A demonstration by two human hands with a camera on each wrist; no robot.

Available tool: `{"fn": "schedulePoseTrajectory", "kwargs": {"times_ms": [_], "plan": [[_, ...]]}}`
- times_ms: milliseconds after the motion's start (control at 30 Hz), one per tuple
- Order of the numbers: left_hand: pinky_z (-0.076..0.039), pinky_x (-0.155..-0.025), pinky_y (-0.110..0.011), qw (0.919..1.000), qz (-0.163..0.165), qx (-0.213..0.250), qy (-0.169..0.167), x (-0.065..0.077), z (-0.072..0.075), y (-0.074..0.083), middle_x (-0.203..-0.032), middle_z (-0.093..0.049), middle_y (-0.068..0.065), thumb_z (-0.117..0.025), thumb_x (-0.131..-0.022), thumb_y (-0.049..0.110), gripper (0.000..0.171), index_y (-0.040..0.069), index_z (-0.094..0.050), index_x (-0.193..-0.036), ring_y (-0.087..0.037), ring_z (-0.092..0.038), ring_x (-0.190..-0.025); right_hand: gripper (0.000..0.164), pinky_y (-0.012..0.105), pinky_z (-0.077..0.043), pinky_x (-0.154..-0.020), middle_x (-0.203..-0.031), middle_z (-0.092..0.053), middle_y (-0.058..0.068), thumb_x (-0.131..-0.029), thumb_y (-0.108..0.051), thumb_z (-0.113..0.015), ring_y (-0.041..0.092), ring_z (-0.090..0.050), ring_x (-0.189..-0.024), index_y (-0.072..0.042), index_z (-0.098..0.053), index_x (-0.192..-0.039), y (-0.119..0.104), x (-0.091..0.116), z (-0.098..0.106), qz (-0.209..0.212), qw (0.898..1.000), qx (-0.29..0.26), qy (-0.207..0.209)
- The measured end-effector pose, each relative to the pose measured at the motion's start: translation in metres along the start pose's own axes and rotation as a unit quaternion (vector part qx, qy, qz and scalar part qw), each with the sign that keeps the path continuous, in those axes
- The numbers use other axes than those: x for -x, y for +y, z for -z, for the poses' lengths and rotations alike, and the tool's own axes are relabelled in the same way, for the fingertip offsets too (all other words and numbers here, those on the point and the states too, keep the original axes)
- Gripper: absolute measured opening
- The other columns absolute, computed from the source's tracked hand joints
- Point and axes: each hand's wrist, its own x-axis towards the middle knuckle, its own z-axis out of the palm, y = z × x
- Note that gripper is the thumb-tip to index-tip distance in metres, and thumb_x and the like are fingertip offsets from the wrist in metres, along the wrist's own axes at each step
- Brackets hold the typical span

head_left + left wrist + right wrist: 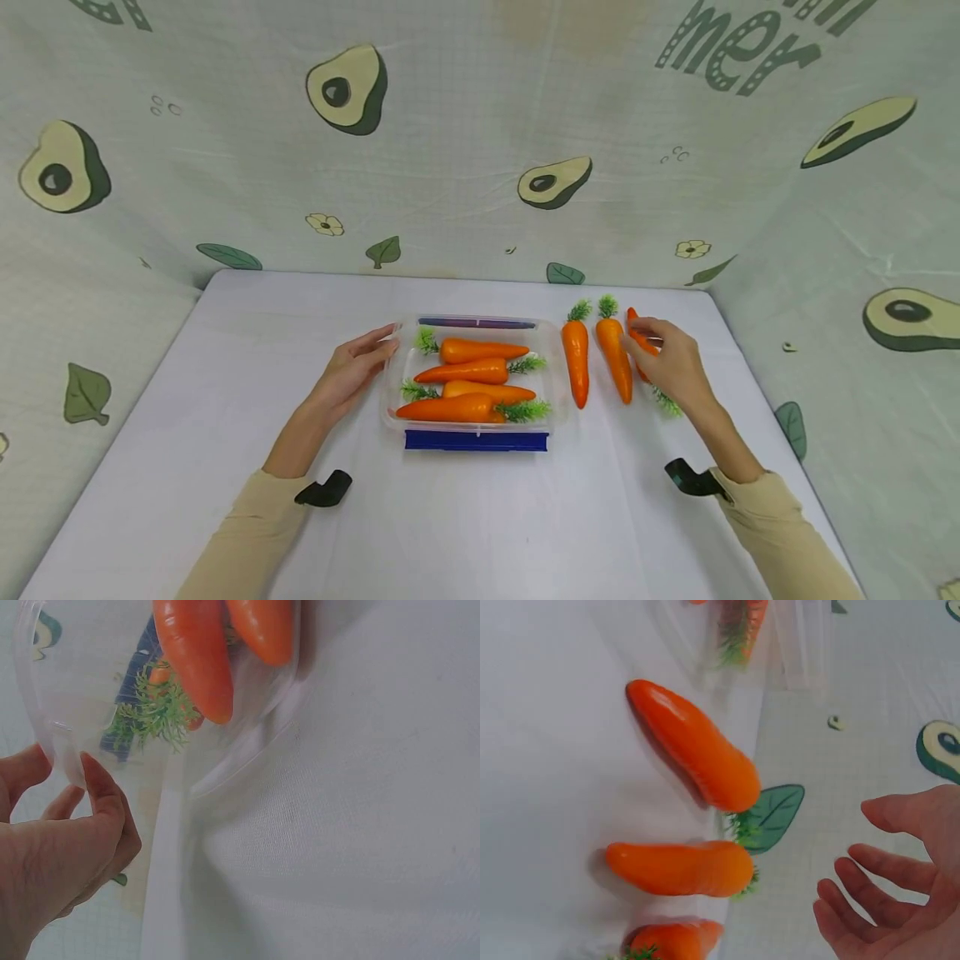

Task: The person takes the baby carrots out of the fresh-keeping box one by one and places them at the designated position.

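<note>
A clear plastic container with a blue clip along its near side holds several orange carrots with green tops, lying crosswise. My left hand pinches the container's left rim; in the left wrist view, thumb and fingers sit either side of a translucent side flap. Right of the container lie three more carrots. Over the rightmost carrot, my right hand hovers with its fingers parted. The right wrist view shows that hand apart from the carrots, holding nothing.
Two carrots lie side by side between the container and my right hand, tops pointing away. A white cloth covers the table. Fabric printed with avocados hangs behind and at both sides.
</note>
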Motion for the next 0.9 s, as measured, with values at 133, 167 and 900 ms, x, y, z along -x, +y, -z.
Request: {"fn": "schedulePoseTrajectory", "kwargs": {"times_ms": [133, 167, 900], "plan": [[-0.032, -0.120, -0.036, 1.0000, -0.001, 0.001, 0.000, 0.000, 0.000, 0.000, -0.155, -0.040, -0.014, -0.063, -0.105, 0.025, 0.057, 0.011, -0.044, -0.157, -0.020, -0.044, -0.134, 0.035, 0.061, -0.050, -0.099, -0.124, -0.064, 0.029, -0.100, -0.013, -0.069, 0.046, -0.059, -0.113, 0.008, -0.065, -0.127, -0.016, -0.002, -0.004, 0.025, 1.000, -0.004, -0.012], [-0.032, -0.120, -0.036, 1.0000, -0.001, 0.002, 0.001, 0.000, 0.000, 0.000, -0.156, -0.040, -0.013, -0.063, -0.105, 0.025, 0.057, 0.011, -0.044, -0.157, -0.021, -0.044, -0.134, 0.035, 0.061, -0.050, -0.098, -0.123, -0.065, 0.028, -0.099, -0.013, -0.070, 0.046, -0.060, -0.113, 0.008, -0.065, -0.127, -0.020, -0.003, -0.006, 0.034, 0.999, -0.005, -0.014], [-0.035, -0.118, -0.035, 1.0000, -0.005, 0.002, 0.001, 0.000, -0.001, 0.000, -0.157, -0.040, -0.014, -0.063, -0.104, 0.025, 0.058, 0.010, -0.044, -0.157, -0.024, -0.044, -0.136, 0.036, 0.056, -0.049, -0.103, -0.128, -0.066, 0.016, -0.094, -0.021, -0.078, 0.036, -0.059, -0.121, -0.003, -0.070, -0.124, -0.089, 0.001, -0.052, 0.182, 0.979, -0.019, -0.091]]}}
